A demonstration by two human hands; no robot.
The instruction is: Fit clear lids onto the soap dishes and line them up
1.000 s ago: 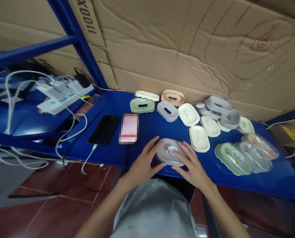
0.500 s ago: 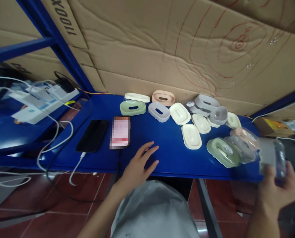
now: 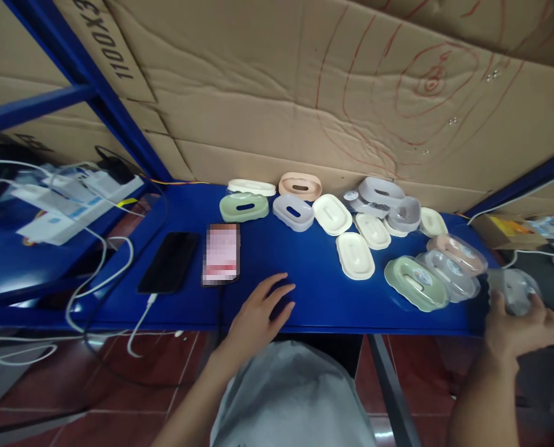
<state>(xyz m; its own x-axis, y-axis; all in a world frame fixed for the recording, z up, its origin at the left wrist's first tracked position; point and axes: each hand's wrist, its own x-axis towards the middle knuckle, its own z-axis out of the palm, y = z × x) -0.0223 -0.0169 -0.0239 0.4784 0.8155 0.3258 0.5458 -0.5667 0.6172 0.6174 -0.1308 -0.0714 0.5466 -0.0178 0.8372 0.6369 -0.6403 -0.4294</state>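
Worktop (image 3: 299,310), glossy blue and smooth, stands before creased brown cardboard (image 3: 239,112). Four shallow cream trays (image 3: 332,215) with rounded corners show plainly, along with three oval dishes (image 3: 416,282) under clear domed lids: one green, one grey, one peach. Two flat phones (image 3: 167,262) lie at left. At the worktop's right end, the right hand (image 3: 521,332) has its fingers clamped on a grey oval plastic box (image 3: 513,288); a second ago the box lay front and centre between both hands. The left hand (image 3: 254,318) remains near there, fingers spread apart.
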